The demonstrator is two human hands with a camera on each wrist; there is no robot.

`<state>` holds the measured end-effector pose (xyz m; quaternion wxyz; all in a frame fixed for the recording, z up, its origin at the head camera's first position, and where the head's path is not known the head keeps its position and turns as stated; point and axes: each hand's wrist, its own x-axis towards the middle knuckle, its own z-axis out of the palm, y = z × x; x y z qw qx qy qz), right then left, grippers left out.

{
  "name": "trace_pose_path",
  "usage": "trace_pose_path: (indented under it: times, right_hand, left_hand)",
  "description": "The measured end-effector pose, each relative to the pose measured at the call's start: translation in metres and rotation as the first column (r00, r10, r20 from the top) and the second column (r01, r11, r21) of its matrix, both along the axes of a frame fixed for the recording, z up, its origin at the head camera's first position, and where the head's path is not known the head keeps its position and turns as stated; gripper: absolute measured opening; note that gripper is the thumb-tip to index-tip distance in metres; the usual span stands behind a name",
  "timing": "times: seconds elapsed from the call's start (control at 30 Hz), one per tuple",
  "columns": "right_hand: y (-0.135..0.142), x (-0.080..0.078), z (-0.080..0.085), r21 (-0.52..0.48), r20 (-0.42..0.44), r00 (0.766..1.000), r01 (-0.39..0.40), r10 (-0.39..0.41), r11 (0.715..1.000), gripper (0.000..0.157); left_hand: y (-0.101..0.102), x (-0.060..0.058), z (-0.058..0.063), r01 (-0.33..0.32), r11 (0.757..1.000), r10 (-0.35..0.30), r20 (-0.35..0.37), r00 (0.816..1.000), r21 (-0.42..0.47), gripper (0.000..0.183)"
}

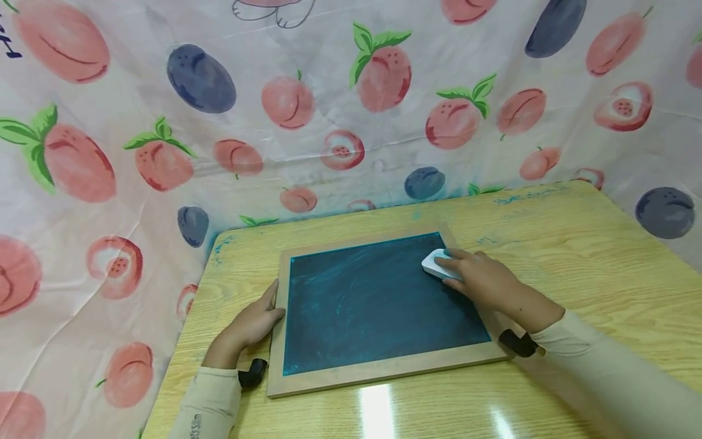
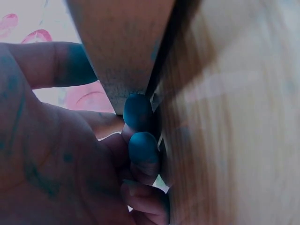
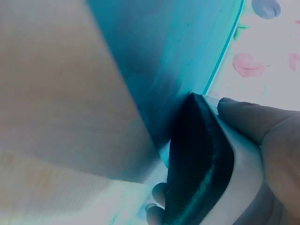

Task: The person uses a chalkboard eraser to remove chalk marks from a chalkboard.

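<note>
A dark chalkboard [image 1: 362, 305] in a wooden frame [image 1: 384, 367] lies on the table, with faint chalk smears on its left part. My left hand [image 1: 255, 320] holds the frame's left side, thumb over the top and fingers against the outer edge. Blue chalk dust coats the fingertips [image 2: 143, 147] in the left wrist view. Near the board's upper right corner, my right hand [image 1: 485, 277] grips a white-backed eraser [image 1: 435, 263]. The right wrist view shows the eraser's dark felt face [image 3: 199, 164], streaked with blue, tilted into sight beside the frame.
The board rests on a yellow wood-grain table [image 1: 592, 274], which extends well to the right. Blue chalk dust [image 1: 523, 196] marks its far edge. A fruit-print cloth [image 1: 340, 55] hangs behind and along the left side.
</note>
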<state>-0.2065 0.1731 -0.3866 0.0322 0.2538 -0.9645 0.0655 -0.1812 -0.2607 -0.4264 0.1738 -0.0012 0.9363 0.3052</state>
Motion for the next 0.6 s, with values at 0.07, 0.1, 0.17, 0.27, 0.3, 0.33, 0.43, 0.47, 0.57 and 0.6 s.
trace_pose_path:
  times: [0.07,0.1,0.17,0.27,0.3,0.33,0.43,0.47,0.57,0.6]
  right_hand:
    - [0.002,-0.001,0.0,-0.006,0.006,1.0,0.0,0.0,1.0,0.047]
    - [0.002,-0.001,0.0,-0.009,0.008,1.0,-0.003,0.003,1.0,0.047]
    - [0.002,-0.001,0.001,-0.012,0.016,1.0,0.0,0.0,1.0,0.047]
    - [0.003,-0.001,0.0,-0.016,0.023,1.0,0.007,-0.007,1.0,0.047]
    - [0.004,-0.001,-0.001,-0.016,0.024,1.0,0.009,-0.009,1.0,0.047]
    - [0.005,-0.001,-0.001,-0.016,0.024,1.0,0.012,-0.012,1.0,0.048]
    - [0.01,0.001,-0.002,-0.02,0.018,1.0,0.026,-0.026,0.999,0.05]
    - [0.013,0.002,-0.002,-0.023,0.016,0.999,0.032,-0.031,0.999,0.051]
    - [0.022,0.005,-0.001,-0.037,0.003,0.999,0.052,-0.052,0.998,0.053]
    - [0.026,0.007,0.0,-0.042,-0.002,0.998,0.056,-0.056,0.998,0.054]
  left_hand:
    - [-0.001,0.001,0.0,0.001,1.0,-0.001,0.002,1.0,0.018,0.069]
    - [-0.002,0.002,0.0,0.002,1.0,-0.002,0.004,1.0,0.029,0.068]
    - [-0.002,0.002,-0.001,0.007,0.999,-0.007,0.002,1.0,0.043,0.068]
    - [-0.002,0.002,-0.002,0.009,0.999,-0.009,-0.002,1.0,0.04,0.068]
    - [-0.002,0.002,-0.002,0.008,0.999,-0.008,-0.002,1.0,0.038,0.068]
    - [-0.002,0.002,-0.002,0.005,0.999,-0.005,-0.004,1.0,0.033,0.068]
    - [-0.001,0.001,-0.002,-0.001,1.0,0.002,-0.003,1.0,0.024,0.068]
    - [-0.001,0.001,-0.001,-0.002,1.0,0.002,-0.003,1.0,0.021,0.068]
    - [0.0,0.001,-0.001,0.0,1.0,0.0,-0.003,1.0,0.017,0.069]
    - [0.0,0.001,-0.001,0.003,1.0,-0.003,-0.003,1.0,0.022,0.069]
